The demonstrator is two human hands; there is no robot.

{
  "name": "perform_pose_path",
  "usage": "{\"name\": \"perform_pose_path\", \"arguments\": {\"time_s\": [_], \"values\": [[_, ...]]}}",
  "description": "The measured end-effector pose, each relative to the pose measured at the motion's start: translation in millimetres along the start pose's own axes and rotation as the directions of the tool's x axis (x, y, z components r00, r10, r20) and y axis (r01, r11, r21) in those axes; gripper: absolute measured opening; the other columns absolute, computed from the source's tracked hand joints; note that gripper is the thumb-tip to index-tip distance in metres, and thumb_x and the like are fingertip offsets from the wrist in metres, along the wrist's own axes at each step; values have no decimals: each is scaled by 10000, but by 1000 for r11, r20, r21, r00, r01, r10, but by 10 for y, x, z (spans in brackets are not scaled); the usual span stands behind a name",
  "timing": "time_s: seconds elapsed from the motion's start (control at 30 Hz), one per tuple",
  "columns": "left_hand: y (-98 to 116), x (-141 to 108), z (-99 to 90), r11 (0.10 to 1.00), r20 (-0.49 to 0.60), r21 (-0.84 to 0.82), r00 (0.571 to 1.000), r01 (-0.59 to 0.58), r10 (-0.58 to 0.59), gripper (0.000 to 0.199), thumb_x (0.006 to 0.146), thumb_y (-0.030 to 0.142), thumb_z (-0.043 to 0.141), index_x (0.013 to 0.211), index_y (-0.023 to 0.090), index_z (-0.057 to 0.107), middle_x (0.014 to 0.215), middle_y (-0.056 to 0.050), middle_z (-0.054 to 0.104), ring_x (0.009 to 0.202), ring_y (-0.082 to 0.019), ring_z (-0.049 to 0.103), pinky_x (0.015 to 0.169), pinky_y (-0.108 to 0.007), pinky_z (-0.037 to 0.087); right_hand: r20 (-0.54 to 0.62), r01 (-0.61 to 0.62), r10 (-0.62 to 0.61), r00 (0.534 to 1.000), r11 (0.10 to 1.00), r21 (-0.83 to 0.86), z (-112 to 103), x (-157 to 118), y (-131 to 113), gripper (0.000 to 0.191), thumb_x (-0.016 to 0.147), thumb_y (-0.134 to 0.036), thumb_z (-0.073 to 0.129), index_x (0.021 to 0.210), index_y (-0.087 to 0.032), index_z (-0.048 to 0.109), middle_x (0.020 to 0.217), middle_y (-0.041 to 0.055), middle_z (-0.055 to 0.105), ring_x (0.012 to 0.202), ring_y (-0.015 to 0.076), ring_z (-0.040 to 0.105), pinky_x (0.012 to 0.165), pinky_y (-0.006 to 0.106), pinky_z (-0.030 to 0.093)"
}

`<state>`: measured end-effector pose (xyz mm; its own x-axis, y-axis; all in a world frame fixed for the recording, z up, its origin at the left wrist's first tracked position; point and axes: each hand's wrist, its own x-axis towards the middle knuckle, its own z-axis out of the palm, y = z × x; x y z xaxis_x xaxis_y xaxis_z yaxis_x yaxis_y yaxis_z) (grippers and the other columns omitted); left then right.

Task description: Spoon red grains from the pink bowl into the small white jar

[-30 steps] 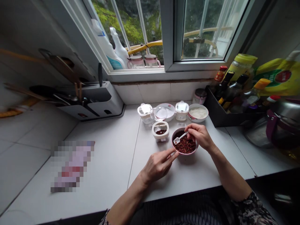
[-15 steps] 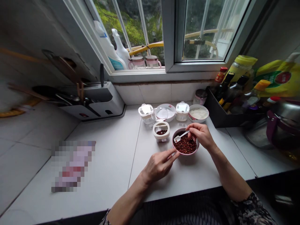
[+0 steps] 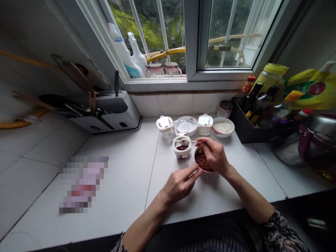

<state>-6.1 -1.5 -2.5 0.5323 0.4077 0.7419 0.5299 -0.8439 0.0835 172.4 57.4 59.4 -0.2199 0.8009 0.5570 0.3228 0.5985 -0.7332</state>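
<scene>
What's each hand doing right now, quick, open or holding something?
Left hand: fingertips at the round pink-rimmed bowl; a firm grip can't be told.
Right hand: closed on a small white plastic spoon.

Plain white on the slim plastic spoon (image 3: 193, 141), cream-white around the lid frame of the squarish clear plastic jar (image 3: 183, 155). Dark red mixed with brown across the dry flakes (image 3: 203, 163), pale pink along the rim of the round bowl (image 3: 209, 172). White, broken by thin dark seam lines, over the flat tiled counter (image 3: 126, 168). Black with a pale mottled print on the fabric sleeve (image 3: 285, 229). Yellow with green and red on the glossy plastic pouch (image 3: 312, 87).
</scene>
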Motion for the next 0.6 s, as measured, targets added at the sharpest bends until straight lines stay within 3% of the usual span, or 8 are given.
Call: {"name": "perform_pose_path", "arguments": {"time_s": [0.1, 0.17, 0.23, 0.37, 0.47, 0.6], "values": [[2, 9, -5, 1000, -5, -3, 1000, -3, 3, 364, 913, 34, 452, 1226, 128, 613, 1086, -136, 708, 835, -154, 713, 701, -242, 612, 164, 331, -297, 941, 910, -250, 8, -15, 43, 293, 893, -78, 428, 1054, -155, 661, 918, 110, 755, 821, 219, 690, 754, 354, 523], [4, 15, -11, 1000, -10, -4, 1000, -4, 4, 354, 917, 35, 446, 1212, 126, 619, 1075, -136, 709, 832, -152, 711, 696, -239, 610, 199, 444, -399, 895, 843, -306, -34, -8, 53, 309, 879, -56, 426, 1064, -147, 657, 929, 116, 756, 827, 232, 689, 762, 369, 514], [4, 19, -16, 1000, -9, -1, 1000, -5, 5, 343, 926, 42, 437, 1203, 126, 621, 1071, -138, 709, 841, -154, 712, 696, -244, 612, 131, 426, -405, 905, 851, -307, -106, -1, 50, 281, 897, -68, 436, 1052, -152, 654, 889, 97, 752, 792, 218, 685, 756, 353, 509], [-1, 18, -20, 1000, 2, -7, 1000, -7, 7, 330, 930, 40, 439, 1194, 124, 619, 1087, -142, 703, 872, -157, 714, 711, -252, 617, -62, 168, -192, 979, 946, -277, -300, -6, 79, 195, 909, -117, 463, 911, -180, 648, 768, 46, 716, 683, 178, 656, 683, 295, 492], [0, 15, -23, 1000, 6, -5, 1000, 1, -1, 341, 930, 40, 444, 1214, 137, 608, 1093, -132, 702, 851, -144, 712, 698, -240, 614, -47, 82, -106, 993, 930, -358, -424, -11, 166, 202, 875, -119, 459, 795, -195, 629, 689, 23, 682, 625, 166, 628, 637, 275, 460], [7, 14, -29, 1000, 17, -5, 1000, 10, -9, 351, 931, 37, 443, 1227, 141, 599, 1088, -131, 702, 826, -137, 712, 682, -227, 606, 64, 145, -131, 989, 836, -528, -473, -16, 264, 215, 868, -129, 446, 760, -186, 623, 667, 36, 674, 610, 171, 605, 646, 286, 421]]}}
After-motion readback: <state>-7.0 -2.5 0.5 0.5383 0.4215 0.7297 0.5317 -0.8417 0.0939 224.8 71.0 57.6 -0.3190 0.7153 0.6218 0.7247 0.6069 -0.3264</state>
